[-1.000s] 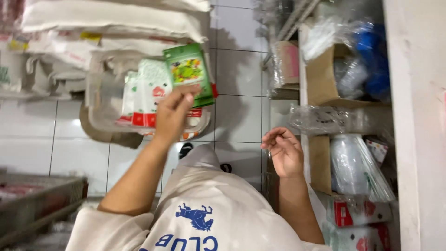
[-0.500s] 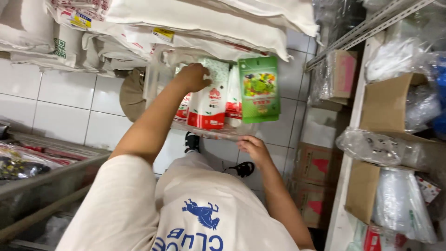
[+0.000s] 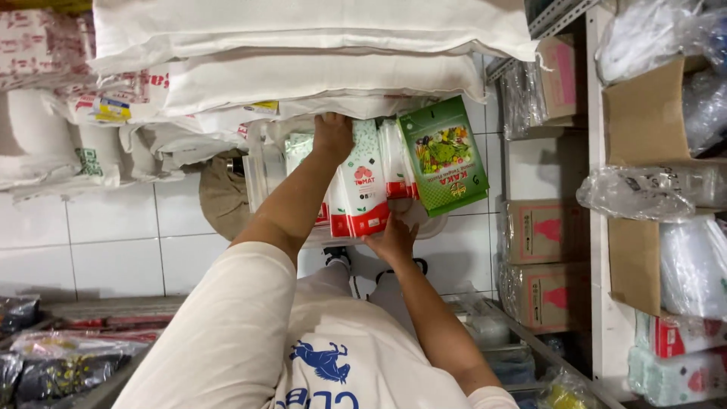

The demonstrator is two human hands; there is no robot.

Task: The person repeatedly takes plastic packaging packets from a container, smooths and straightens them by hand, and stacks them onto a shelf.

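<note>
Gripping a row of seed packets (image 3: 363, 189) at frame centre, the left hand (image 3: 333, 136) closes on their top while the right hand (image 3: 392, 241) cups underneath; the green packet (image 3: 445, 155) sits rightmost, none set down yet.

Glossy plastic packets (image 3: 363, 185), matt woven sacks (image 3: 318, 76) — smooth glazed floor tiles (image 3: 113, 242)

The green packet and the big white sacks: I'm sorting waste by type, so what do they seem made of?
The green packet looks like glossy printed plastic film, flat and sheeny. The white sacks look like matte woven plastic, creased and soft, though the weave is too fine to confirm. The left hand rests just below them.
</note>
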